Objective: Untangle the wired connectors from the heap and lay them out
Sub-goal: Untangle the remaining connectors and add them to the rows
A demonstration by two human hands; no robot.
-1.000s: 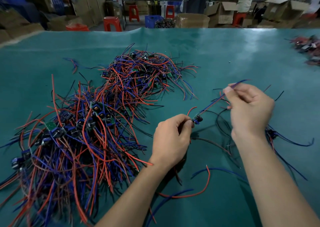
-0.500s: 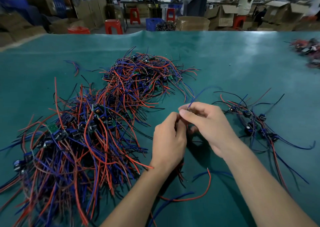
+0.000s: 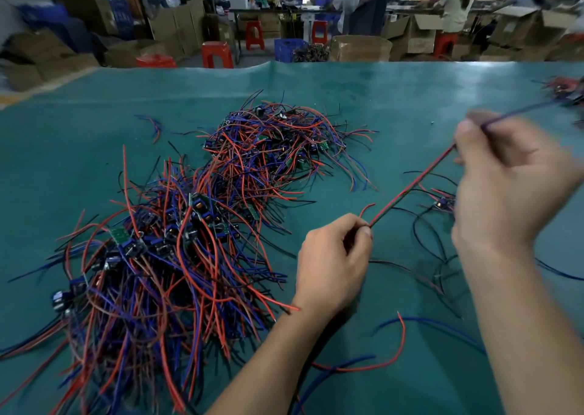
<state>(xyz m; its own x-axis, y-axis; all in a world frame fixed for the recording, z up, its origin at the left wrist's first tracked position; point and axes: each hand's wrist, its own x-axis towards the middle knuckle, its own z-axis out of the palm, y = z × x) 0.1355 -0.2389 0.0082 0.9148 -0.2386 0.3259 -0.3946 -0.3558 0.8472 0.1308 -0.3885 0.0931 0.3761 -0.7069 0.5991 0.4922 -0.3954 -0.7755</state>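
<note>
A green-covered table (image 3: 395,92) carries a big heap of red, blue and black wired connectors (image 3: 177,240) at nine o'clock; loose wires (image 3: 392,345) at five; a few separated connectors (image 3: 442,204) at three.

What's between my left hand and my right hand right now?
In the head view, a taut bundle of red and dark wires runs from the left hand to the right hand.

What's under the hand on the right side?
Under the right hand some loose black wires lie on the green table, with a small blue part peeking out beside it. Whatever lies straight beneath the hand and wrist is covered.
</note>
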